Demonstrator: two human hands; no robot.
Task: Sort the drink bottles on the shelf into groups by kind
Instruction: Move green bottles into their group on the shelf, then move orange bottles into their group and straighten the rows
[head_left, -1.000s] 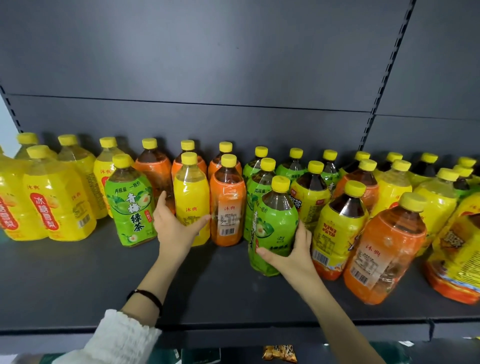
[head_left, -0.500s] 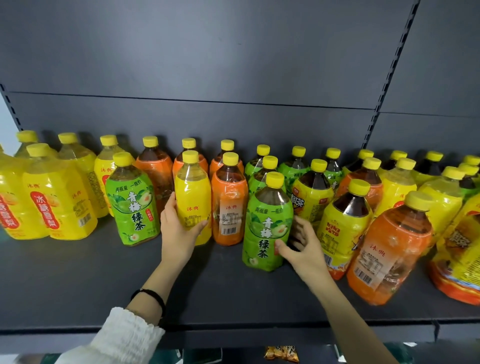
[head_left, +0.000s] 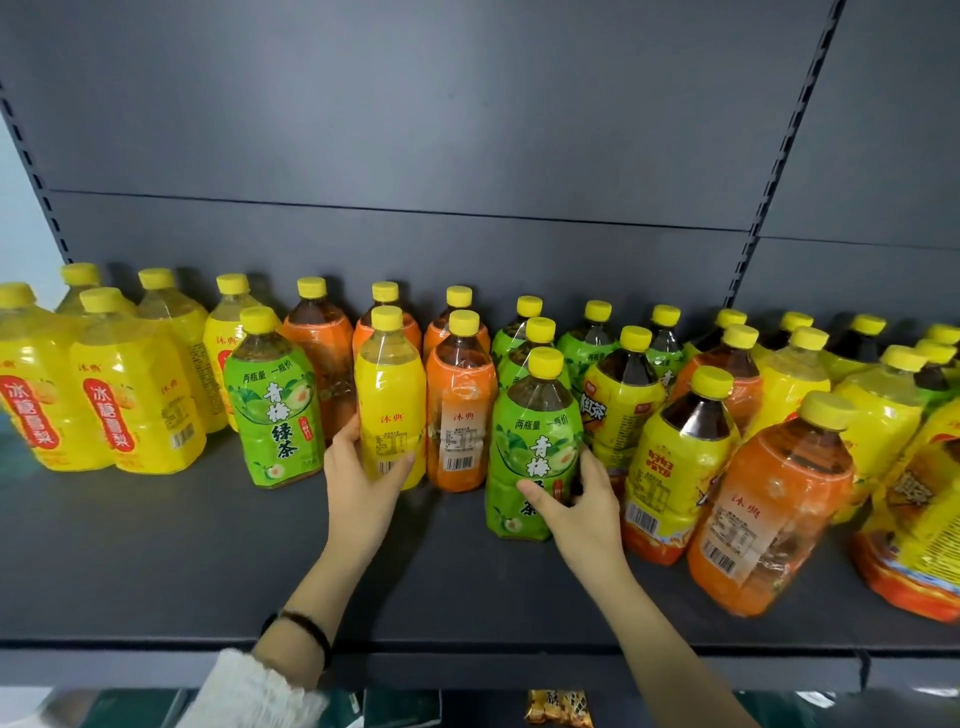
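At the front of the shelf (head_left: 156, 545), the left hand (head_left: 361, 483) has its fingers (head_left: 347, 434) wrapped round a yellow bottle (head_left: 390, 410) and the right hand (head_left: 579, 512) clasps a green tea bottle (head_left: 535, 452), seemingly to regroup them by kind.

- The left hand (head_left: 358, 483) grips the yellow bottle (head_left: 390, 395), with the thumb across its front and the fingers round its left side.
- The left forearm (head_left: 332, 577) rises from the lower left. A black band (head_left: 311, 636) sits on the wrist above a white sleeve (head_left: 249, 693).
- The right hand (head_left: 579, 512) holds the green bottle (head_left: 535, 431) low down, with the thumb on its front and the fingers curled at its right side.
- The right forearm (head_left: 654, 634) is bare and comes in from the lower right.
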